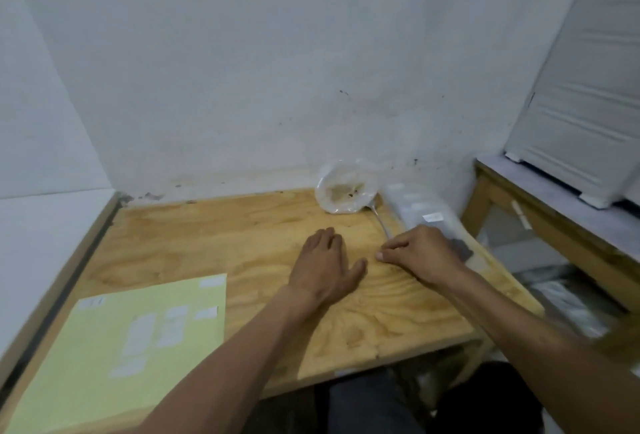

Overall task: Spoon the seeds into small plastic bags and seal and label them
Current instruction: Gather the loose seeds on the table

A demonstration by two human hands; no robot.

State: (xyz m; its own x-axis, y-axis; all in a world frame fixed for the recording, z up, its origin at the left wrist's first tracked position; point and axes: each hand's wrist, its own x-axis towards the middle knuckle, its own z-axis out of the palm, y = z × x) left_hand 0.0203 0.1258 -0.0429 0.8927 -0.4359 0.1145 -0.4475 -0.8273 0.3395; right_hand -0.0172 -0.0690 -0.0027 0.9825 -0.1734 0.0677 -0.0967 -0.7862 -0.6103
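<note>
Both arms are reaching out over the plywood table (pixel 242 226). The left hand (pixel 325 265) is lying palm down on the wood, fingers straight and together, thumb spread toward the right, holding nothing. The right hand (pixel 419 253) is sitting just beside it, knuckles up, with thumb and forefinger pinched together at the tip; they may be nipping something very small, perhaps a label, but the blur is hiding it.

The spoon (pixel 379 220) is lying just beyond the right hand, its handle running toward the knuckles and its bowl tucked under the seed bag (pixel 346 191), which is slumping against the wall farther out. Small bags (pixel 426 212) with white labels are lying in a row past the right hand and under its outer edge. The yellow label sheet (pixel 138 336) is resting well to the near left of the left hand.
</note>
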